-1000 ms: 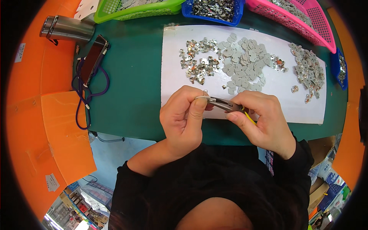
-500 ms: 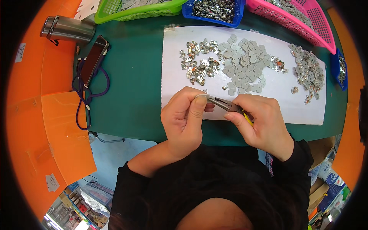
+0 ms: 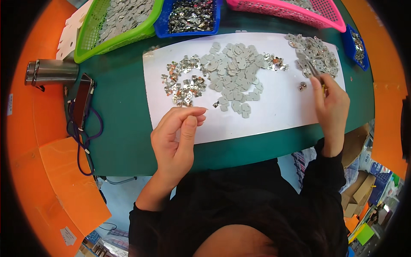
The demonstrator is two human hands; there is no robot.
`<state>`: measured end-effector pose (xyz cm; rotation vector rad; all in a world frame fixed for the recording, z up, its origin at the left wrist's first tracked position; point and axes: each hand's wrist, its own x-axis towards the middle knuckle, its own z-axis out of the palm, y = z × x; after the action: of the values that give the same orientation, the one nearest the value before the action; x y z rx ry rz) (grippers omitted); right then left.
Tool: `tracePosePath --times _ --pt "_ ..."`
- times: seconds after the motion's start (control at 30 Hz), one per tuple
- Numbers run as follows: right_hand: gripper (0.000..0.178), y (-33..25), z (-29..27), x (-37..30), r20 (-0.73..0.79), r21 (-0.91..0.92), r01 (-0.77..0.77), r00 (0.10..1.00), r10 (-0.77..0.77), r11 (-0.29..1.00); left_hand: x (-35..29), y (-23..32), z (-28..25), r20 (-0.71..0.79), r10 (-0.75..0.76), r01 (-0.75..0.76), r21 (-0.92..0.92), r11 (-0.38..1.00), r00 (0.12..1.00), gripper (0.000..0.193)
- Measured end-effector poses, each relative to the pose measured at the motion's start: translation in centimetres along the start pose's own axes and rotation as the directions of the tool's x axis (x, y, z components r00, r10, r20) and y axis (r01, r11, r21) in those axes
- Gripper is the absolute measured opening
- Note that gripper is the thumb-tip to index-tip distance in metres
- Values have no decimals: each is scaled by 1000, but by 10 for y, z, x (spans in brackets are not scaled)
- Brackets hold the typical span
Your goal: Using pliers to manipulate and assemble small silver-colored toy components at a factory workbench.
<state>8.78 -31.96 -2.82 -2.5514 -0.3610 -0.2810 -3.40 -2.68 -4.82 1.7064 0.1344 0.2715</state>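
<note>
A white sheet lies on the green table, its near edge just short of the table's front edge; its lower middle and lower right are bare, the only open room between the heaps. Along the far edge stand a green basket, a blue tray and a pink basket, close together, with a small blue tray at the right end. On the sheet lie a shiny heap, a grey heap and a right heap of metal pieces. The right hand reaches to the right heap, gripping tweezers whose tips touch the heap's near edge; one loose piece lies just left of the hand. The left hand hovers over the sheet's near edge below the shiny heap, fingers curled, thumb and forefinger pinched narrow; whether they hold anything cannot be told. Half a second ago both hands met at the middle of the near edge, working the tweezers together; they now stand well apart, the right gone to the far right.
</note>
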Motion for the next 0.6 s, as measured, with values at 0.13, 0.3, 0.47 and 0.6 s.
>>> tracePosePath --times 0.13,0.3,0.47,0.6 --pt "25 18 -6 4 -90 -376 -90 994 60 922 0 -1 2 20 8 -9 47 999 1000 16" --pt "17 -12 10 9 -132 38 148 981 -142 988 -1 0 6 -51 0 1 15 1000 999 13" --pt "23 -45 42 3 106 172 297 943 -317 939 -2 0 4 102 -19 8 106 994 995 16" --pt "24 -51 58 7 7 112 338 940 -341 934 -4 2 6 135 -36 21 113 993 990 15"
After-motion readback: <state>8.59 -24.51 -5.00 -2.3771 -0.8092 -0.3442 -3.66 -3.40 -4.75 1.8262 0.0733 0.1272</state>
